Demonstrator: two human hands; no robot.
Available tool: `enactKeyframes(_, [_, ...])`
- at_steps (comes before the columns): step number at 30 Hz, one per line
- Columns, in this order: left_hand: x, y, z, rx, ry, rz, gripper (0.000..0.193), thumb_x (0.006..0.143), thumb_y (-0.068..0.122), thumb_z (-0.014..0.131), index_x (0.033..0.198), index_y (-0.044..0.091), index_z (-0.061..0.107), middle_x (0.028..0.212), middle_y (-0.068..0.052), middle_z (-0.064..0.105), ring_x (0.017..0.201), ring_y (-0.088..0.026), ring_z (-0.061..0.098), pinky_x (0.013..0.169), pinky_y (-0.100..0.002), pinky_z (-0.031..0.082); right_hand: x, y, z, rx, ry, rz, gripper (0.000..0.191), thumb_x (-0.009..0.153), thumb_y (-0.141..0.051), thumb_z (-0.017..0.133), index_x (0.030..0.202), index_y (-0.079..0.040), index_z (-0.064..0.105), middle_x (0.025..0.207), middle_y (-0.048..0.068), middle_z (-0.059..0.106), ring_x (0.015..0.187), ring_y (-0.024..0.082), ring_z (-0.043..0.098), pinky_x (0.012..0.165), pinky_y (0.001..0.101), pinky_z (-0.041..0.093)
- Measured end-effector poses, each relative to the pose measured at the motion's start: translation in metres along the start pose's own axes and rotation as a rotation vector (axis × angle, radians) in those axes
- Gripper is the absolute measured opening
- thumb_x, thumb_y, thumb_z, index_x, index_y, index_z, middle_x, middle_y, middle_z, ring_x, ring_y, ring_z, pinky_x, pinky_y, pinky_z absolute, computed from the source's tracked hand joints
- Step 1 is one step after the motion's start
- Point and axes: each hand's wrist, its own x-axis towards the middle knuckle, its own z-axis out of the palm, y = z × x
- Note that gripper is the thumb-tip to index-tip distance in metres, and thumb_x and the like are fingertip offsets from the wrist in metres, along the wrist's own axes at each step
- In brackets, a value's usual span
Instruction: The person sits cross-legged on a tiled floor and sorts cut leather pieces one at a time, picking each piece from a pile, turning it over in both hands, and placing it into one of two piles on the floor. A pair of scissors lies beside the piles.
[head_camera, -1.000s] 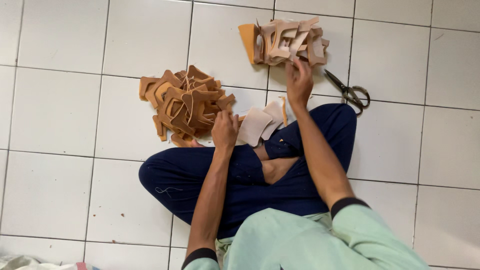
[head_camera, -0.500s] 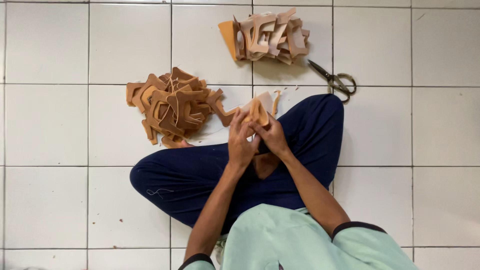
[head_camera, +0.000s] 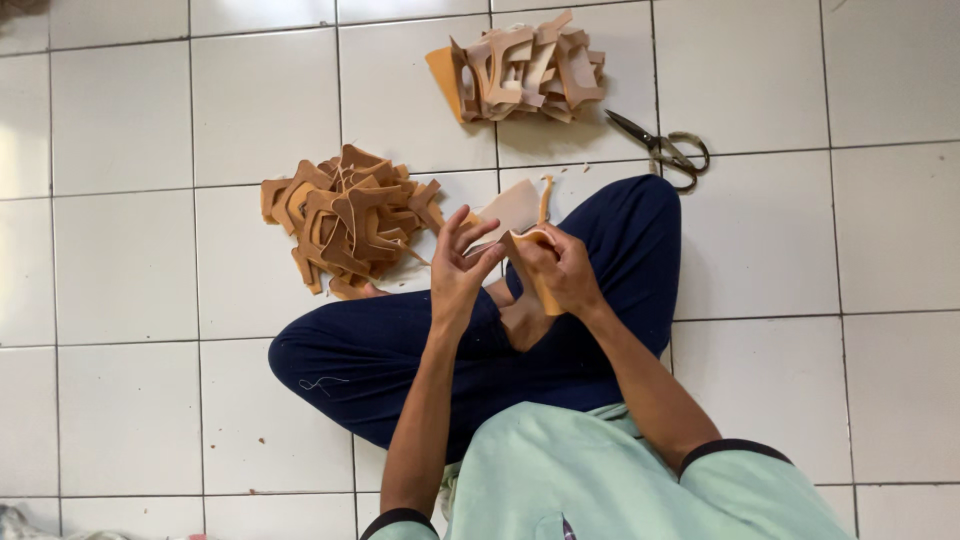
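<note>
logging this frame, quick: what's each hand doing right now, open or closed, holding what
Left hand: open, fingers spread, fingertips on the tan cut piece.
Right hand: closed, holding the same tan cut piece.

We see even, soft daylight on the white floor (head_camera: 130, 120), faint sheen on its tiles, short soft shadows under the two piles (head_camera: 345, 220) and scissors (head_camera: 662, 150), and sharp focus, slight blur at the hands (head_camera: 510, 265).
</note>
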Motion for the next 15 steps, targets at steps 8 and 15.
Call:
enactKeyframes(8, [-0.019,0.0,0.019,-0.007,0.054,-0.08,0.036,0.101,0.018,0.065,0.125,-0.008,0.068,0.116,-0.017,0.073,0.107,-0.021,0.072,0.1,-0.034,0.059,0.009,-0.008,-0.011,0.196,-0.171,0.122,0.035,0.106,-0.037,0.063,0.088,-0.007,0.061,0.075,-0.007,0.054,0.069,0.001,0.046,0.061,0.0198,0.041])
enactKeyframes(15, [-0.019,-0.007,0.008,-0.267,-0.121,-0.183,0.029,0.108,0.02,0.061,0.121,-0.004,0.071,0.114,-0.009,0.071,0.109,-0.017,0.064,0.101,-0.035,0.05,0.024,0.004,-0.014,0.373,-0.23,0.126,0.028,0.104,-0.032,0.064,0.093,-0.006,0.066,0.08,-0.006,0.059,0.074,0.001,0.051,0.066,0.019,0.044])
